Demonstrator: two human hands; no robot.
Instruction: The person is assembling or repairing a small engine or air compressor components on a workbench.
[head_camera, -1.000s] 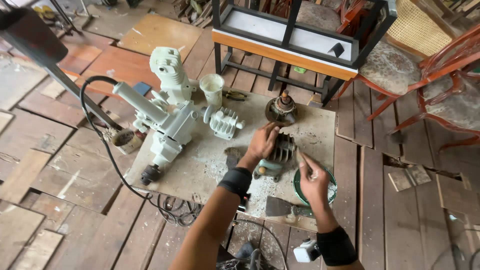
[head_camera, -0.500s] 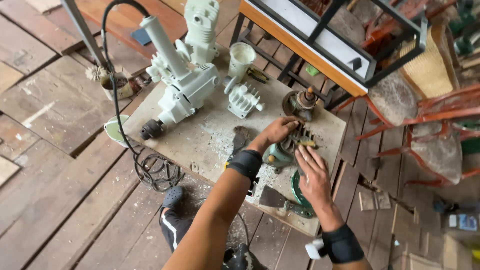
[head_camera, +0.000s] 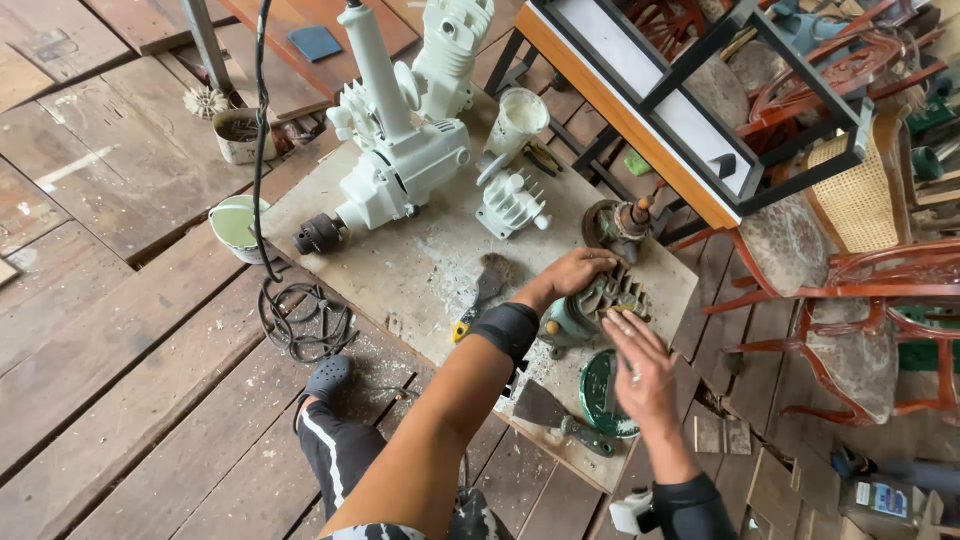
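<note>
Compared with half a second ago, the view has swung closer and a bit to the left, so the board (head_camera: 400, 270) fills more of the picture, but the hands have barely shifted. The left hand (head_camera: 572, 272) is still curled over the top of the finned green-grey metal part (head_camera: 595, 305), fingers closed on its upper edge. The right hand (head_camera: 640, 365) is still laid against the near side of the same part, fingers stretched out and mostly flat, so it's pressing more than gripping. The part sits near the right end of the board, just above a round green lid (head_camera: 598, 395) lying flat.

Room to move: the right edge of the board is close behind the part, with a rusty motor piece (head_camera: 620, 222) just past the left hand's fingers. To the left there's a bare, dusty stretch before the big white machine body (head_camera: 400, 170) and the small white finned piece (head_camera: 510, 203). A scraper (head_camera: 485, 290) lies just left of the wrist, and a trowel (head_camera: 555, 412) sits by the near edge.

Packaging: a white cup (head_camera: 518, 118) stands by the far edge, a pale green tub (head_camera: 235, 222) sits on the floor off the left corner, and a small bottle with a blue and white label (head_camera: 880, 498) is at bottom right, too small to make out.
</note>
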